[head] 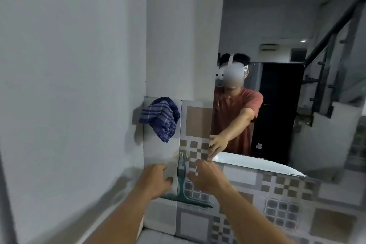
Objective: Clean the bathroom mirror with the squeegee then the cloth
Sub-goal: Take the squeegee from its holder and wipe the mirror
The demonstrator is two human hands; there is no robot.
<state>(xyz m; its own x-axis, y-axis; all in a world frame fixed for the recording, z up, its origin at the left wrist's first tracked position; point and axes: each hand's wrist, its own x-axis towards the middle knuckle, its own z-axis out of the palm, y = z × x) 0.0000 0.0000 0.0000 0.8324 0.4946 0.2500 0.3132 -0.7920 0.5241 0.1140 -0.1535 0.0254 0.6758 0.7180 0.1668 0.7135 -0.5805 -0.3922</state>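
Observation:
A teal squeegee (pixel 181 183) hangs upright from a hook on the tiled wall, handle up and blade across the bottom. My left hand (pixel 155 181) is just left of the handle with its fingers curled; whether it grips anything is unclear. On the handle's right is my right hand (pixel 207 179), fingers apart and fingertips near the handle's top. A blue checked cloth (pixel 160 118) hangs on the wall above and to the left. The mirror (pixel 287 25) fills the upper right and reflects a person in a red shirt reaching forward.
A white wall (pixel 69 65) closes the left side. Patterned grey and brown tiles (pixel 277 194) run below the mirror. The mirror shows a white basin rim (pixel 247 162), a dark doorway and a stair railing behind.

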